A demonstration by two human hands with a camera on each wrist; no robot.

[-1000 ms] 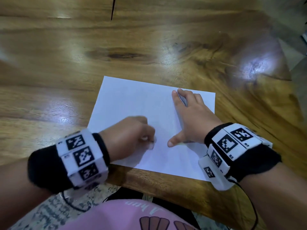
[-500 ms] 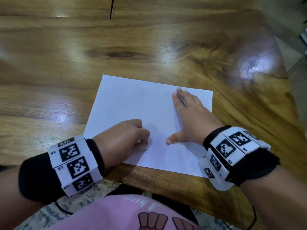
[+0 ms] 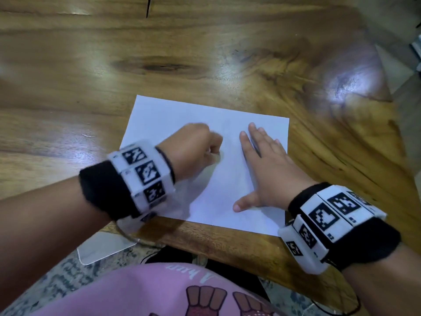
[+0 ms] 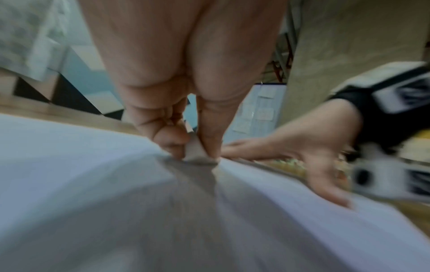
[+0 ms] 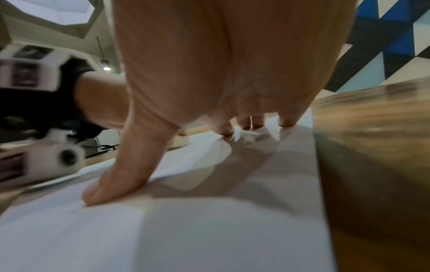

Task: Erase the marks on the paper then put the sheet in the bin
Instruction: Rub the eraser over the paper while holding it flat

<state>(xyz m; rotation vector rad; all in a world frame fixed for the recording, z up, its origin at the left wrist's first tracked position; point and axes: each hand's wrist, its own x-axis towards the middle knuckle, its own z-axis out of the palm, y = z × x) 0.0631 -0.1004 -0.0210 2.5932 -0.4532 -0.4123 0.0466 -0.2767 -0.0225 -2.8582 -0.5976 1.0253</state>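
While the left hand (image 3: 193,151) pinches a small pale eraser (image 4: 195,152) between thumb and curled fingers, its tip is pressed to the paper (image 3: 173,117) near the sheet's middle, a little left of centre in the head view. The right hand (image 3: 264,169) lies flat with fingers straight and spread, thumb out toward the lower edge, pinning the right half of the sheet; it holds nothing. The two hands sit near each other but apart, a strip of bare paper between them.

The sheet lies directly under both hands at the centre of the frame, its long axis running left to right with a slight tilt down toward the right, its near edge close to the table's front edge. The rubbing hand is the nearer one to the open left and upper parts of the sheet. Any marks are too faint to make out, so how much erasing remains cannot be told.

Around the sheet the wooden table (image 3: 205,53) shows bare grain and glare toward the top of the frame. Nothing stands on the paper besides the hands. No bin shows in any view, so the way to it cannot be judged.
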